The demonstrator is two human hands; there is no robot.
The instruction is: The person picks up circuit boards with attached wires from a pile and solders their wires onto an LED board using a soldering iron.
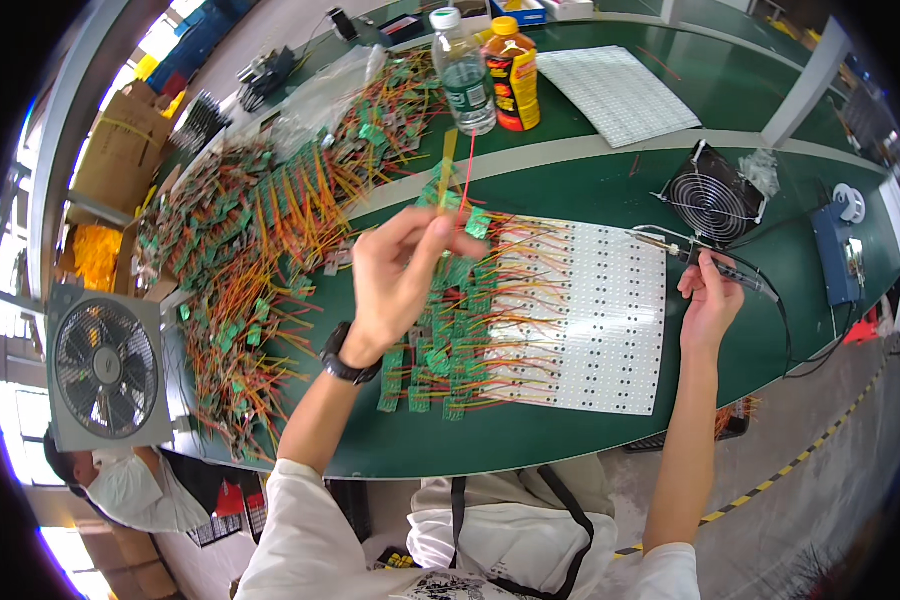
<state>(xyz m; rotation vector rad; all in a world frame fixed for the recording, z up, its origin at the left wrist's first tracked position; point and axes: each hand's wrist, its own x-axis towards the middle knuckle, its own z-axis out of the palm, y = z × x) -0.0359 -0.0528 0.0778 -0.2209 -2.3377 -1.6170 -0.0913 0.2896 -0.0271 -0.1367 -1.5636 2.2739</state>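
My left hand (395, 275) is raised over the left edge of a white panel, thumb and fingertips pinched on a pair of wires. A red wire (470, 170) and a yellow one (448, 165) stick up from the pinch. My right hand (710, 300) is closed around a soldering iron (735, 272) at the right of the panel, its thin metal end pointing left. The white panel (620, 330) is dotted with rows of small holes or pads. Red and yellow wires run from its left part to small green circuit boards (455, 345), partly hidden behind my left hand.
A large heap of wired boards (240, 240) covers the table's left side. Behind stand a water bottle (465, 85), an orange bottle (511, 75) and a white sheet stack (620, 95). At right are a black fan (712, 195) and a blue soldering station (836, 255). A person (135, 490) sits left.
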